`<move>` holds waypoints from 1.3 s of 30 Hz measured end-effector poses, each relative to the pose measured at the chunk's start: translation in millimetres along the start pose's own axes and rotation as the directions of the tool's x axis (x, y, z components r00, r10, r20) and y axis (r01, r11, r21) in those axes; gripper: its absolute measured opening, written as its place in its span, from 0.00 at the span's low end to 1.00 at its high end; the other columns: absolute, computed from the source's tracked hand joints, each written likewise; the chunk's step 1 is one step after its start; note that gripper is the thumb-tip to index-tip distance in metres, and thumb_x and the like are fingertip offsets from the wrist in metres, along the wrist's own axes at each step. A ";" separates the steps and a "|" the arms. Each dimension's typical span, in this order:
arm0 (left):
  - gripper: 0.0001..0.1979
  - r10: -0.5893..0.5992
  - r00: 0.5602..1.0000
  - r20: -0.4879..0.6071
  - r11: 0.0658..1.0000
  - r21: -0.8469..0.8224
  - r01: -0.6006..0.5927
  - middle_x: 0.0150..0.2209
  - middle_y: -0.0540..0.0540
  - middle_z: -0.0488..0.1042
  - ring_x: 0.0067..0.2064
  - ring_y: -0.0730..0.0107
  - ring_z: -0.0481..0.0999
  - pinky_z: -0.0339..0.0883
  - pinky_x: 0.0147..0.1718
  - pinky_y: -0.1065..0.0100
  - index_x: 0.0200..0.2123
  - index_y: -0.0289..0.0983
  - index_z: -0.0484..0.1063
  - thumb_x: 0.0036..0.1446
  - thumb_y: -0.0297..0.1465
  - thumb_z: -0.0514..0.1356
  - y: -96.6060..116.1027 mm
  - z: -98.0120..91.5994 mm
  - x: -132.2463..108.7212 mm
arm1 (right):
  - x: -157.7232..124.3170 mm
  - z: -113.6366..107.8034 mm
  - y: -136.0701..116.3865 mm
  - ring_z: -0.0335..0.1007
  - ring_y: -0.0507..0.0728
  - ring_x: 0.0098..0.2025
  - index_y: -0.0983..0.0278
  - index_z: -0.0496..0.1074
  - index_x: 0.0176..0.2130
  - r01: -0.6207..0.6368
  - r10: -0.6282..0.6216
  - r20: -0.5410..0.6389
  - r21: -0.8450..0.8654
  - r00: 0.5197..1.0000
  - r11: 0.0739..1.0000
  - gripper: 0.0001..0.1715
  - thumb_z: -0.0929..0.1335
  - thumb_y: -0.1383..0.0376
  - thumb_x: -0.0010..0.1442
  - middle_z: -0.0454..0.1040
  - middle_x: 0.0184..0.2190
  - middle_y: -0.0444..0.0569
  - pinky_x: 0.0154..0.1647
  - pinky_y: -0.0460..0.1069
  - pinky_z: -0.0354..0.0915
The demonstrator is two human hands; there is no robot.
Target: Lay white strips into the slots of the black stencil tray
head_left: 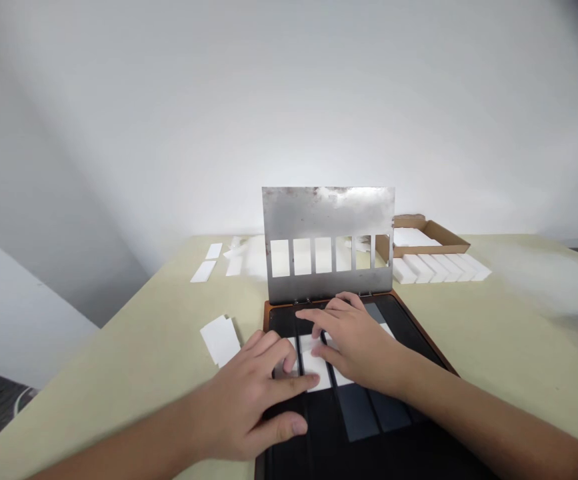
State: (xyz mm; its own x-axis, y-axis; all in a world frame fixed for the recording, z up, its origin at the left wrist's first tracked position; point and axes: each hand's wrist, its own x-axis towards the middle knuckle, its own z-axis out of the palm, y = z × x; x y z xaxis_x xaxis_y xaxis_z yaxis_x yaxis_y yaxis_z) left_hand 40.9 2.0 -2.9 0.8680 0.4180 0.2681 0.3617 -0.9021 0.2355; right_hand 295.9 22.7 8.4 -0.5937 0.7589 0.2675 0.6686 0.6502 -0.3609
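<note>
My left hand (263, 393) rests at the left side of a black board with an orange-brown rim (313, 447). Its index fingertip touches the lower end of a white card (311, 366) lying in a slot of the board; the thumb is spread apart below. Over the upper end of the same card is my right hand (351, 337), index finger stretched out, thumb and another finger bent down at the card. More white cards lie in the neighbouring slots, partly covered by both hands. Behind them stands a metal plate (329, 210), upright on hinges, with a row of rectangular openings.
Loose white cards (220, 339) lie left of the board, with two more white cards (203, 271) farther back. At the back right, several stacks of white cards (436, 269) stand before an open cardboard box (449, 239). Everything sits on a pale yellow table (159, 333) against a wall.
</note>
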 end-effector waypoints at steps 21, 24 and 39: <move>0.27 -0.049 0.998 -0.035 0.999 0.000 0.050 0.75 0.35 0.48 0.71 0.29 0.54 0.53 0.62 0.28 0.64 0.50 0.71 0.65 0.50 0.64 0.3 -1.6 -1.0 | -3.9 -1.5 0.8 0.68 0.58 0.43 0.60 0.79 0.36 0.190 -0.173 0.101 -0.191 0.980 0.963 0.14 0.66 0.66 0.71 0.78 0.31 0.45 0.64 0.63 0.49; 0.27 -0.050 0.998 -0.021 0.999 -0.011 0.050 0.76 0.36 0.46 0.73 0.28 0.53 0.50 0.63 0.25 0.64 0.51 0.71 0.65 0.49 0.64 -1.5 -0.5 -1.4 | -4.3 -1.0 0.9 0.68 0.58 0.44 0.60 0.79 0.35 0.199 -0.183 0.096 -0.196 0.978 0.960 0.14 0.66 0.66 0.71 0.78 0.31 0.45 0.65 0.63 0.48; 0.26 -0.068 0.993 0.093 0.993 -0.092 0.076 0.77 0.35 0.41 0.77 0.36 0.44 0.37 0.68 0.26 0.64 0.46 0.69 0.67 0.48 0.61 0.4 -3.6 0.0 | -2.9 -23.1 -7.2 0.70 0.58 0.43 0.58 0.81 0.31 0.201 -0.195 0.185 -0.018 0.963 0.979 0.12 0.70 0.67 0.67 0.80 0.28 0.44 0.58 0.57 0.59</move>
State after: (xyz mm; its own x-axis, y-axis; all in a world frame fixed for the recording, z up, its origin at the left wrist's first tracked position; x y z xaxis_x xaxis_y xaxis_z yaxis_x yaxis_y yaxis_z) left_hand 39.8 2.1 0.5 0.8694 0.4664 0.1631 0.3941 -0.8537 0.3405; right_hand 303.2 16.6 30.8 -0.7848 0.5979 0.1628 0.5432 0.7902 -0.2837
